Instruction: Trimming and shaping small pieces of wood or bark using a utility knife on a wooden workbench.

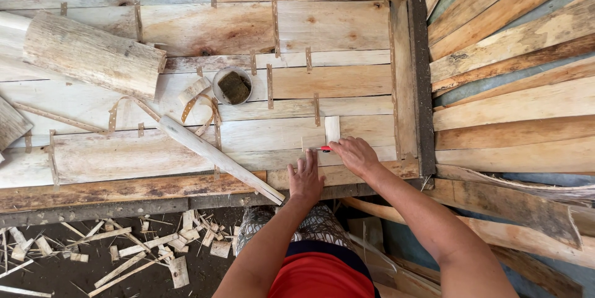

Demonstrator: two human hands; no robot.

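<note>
**Blade and bracing hand sit close together near the front edge**

Here the right hand (354,155) has its fingers curled tight around a red-handled tool (325,148), only whose tip shows, at the foot of a small upright veneer strip (332,129) lying on the patched veneer sheet (334,31) near the desk's front right corner. The left hand (305,179) lies flat just beside it, fingers spread and pressing the sheet down. The likeliest trouble is a slip: if the tool skids off the thin wood, the left fingertips lie almost in its path. Pressing too hard could also split the sheet along the grain. A long wooden batten (220,159) lies slanting over the front edge, close to the left wrist, and a nudge might shift it.
</note>
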